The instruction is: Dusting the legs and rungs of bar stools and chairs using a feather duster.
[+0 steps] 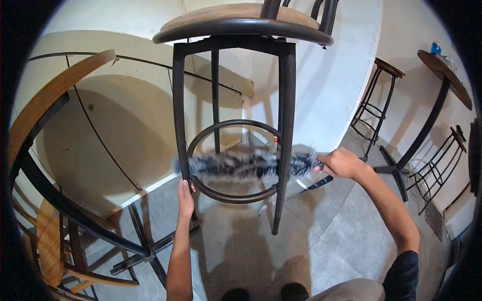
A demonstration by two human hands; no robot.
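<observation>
Before me stands a tall bar stool with a dark metal frame [288,113] and a round padded seat [226,14]. My left hand [186,195] grips its left front leg, just below the level of the round footrest ring [235,200]. A fluffy black-and-white duster [241,162], blurred, lies level across the ring and passes between the legs. Its right end is in my right hand [340,162], outside the right front leg. The duster's handle is mostly hidden by my fingers.
To my left are a table with a wooden top [60,90] and dark cross-shaped foot [148,256], and a wooden chair [51,237]. A white wall [320,82] rises behind the stool. Farther right stand a round pedestal table [444,75] and two stools [371,105].
</observation>
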